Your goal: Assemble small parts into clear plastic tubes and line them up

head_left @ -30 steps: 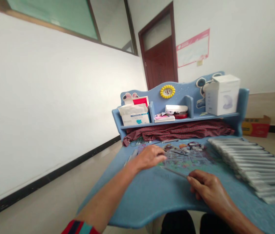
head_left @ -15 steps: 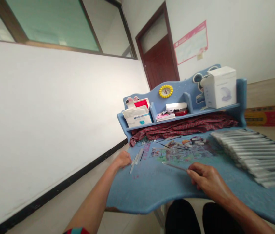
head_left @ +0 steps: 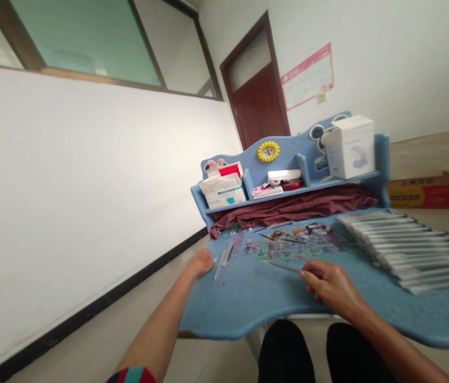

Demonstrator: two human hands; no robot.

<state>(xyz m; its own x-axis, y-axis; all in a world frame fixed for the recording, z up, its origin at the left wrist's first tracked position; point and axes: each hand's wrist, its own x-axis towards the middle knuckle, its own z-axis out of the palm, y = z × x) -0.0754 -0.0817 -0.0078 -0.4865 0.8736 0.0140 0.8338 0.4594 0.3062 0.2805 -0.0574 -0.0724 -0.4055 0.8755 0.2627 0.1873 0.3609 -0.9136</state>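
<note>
My right hand (head_left: 323,282) is closed in a pinch on one end of a slim pen refill (head_left: 282,266). The refill points left over the blue desk (head_left: 248,306), its pale tip away from my fingers. At the desk's left edge my left hand (head_left: 201,262) is curled shut, and its fingers hide what is in them, if anything. Just right of that hand lie a few translucent pen barrels (head_left: 223,259), close together and slanted. On the right side of the desk is a wide stack of clear pens (head_left: 407,250) with dark ends, laid side by side.
Scattered thin dark refills (head_left: 294,241) lie on the printed part of the desk. Behind them a red checked cloth (head_left: 288,207) is bunched under the shelf. A white box (head_left: 349,146), a mask box (head_left: 224,196) and a yellow flower dial (head_left: 268,151) are on the shelf unit.
The view has turned slightly, so the desk and pen stack appear further left. My right hand still grips the refill and has shifted slightly left in the picture. My left hand stays curled.
</note>
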